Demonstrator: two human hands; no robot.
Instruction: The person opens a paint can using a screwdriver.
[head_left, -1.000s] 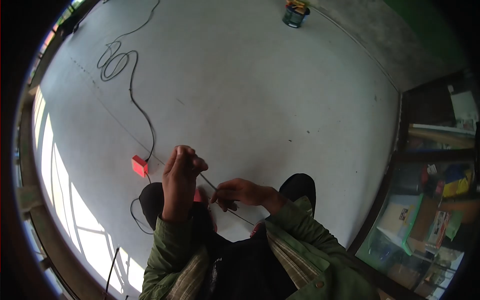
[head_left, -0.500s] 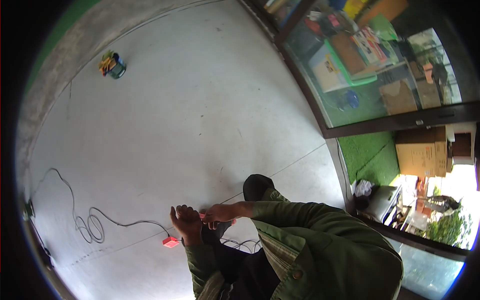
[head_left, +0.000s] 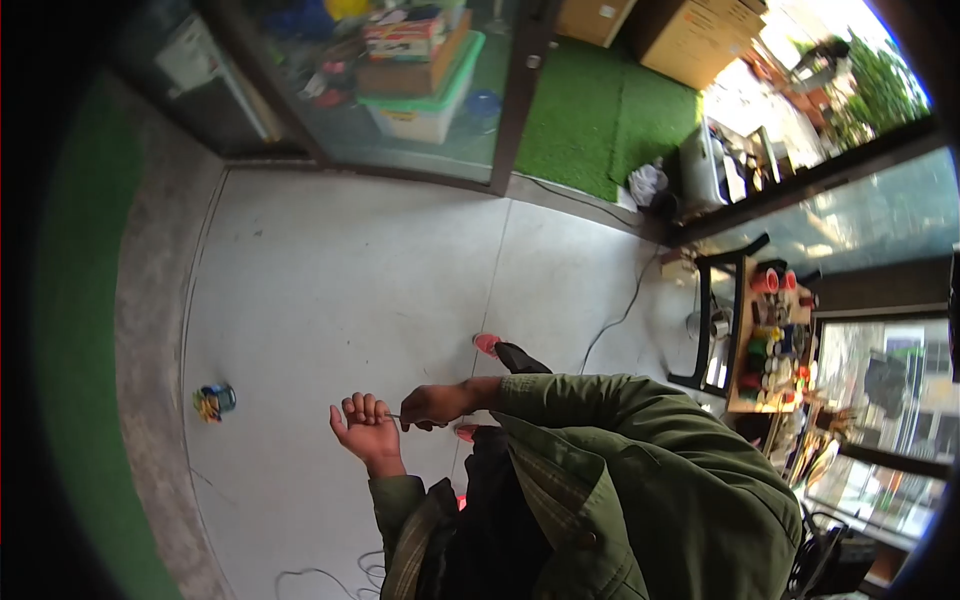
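My left hand [head_left: 368, 436] is raised over the pale floor, palm showing, its thumb spread and its fingers half curled. Beside it, my right hand [head_left: 436, 403] is closed round a thin object [head_left: 396, 416]. That object's short visible part spans the small gap between my hands and reaches the edge of my left hand; what it is, I cannot make out. Both my sleeves are green. Below the hands are a pink shoe [head_left: 487, 344] and another pink shoe [head_left: 466, 432] on the floor.
A small pot with colourful contents [head_left: 216, 402] stands at the left. Loops of black cable [head_left: 322, 573] lie at the bottom, and another cable [head_left: 612, 322] runs toward the doorway. At the right is a crowded wooden table [head_left: 745, 385]. Glass doors [head_left: 505, 110] stand at the top.
The view has swung to the right, bringing the crowded table into sight. My left hand has opened somewhat, showing its palm, and the thin object now shows between my hands.
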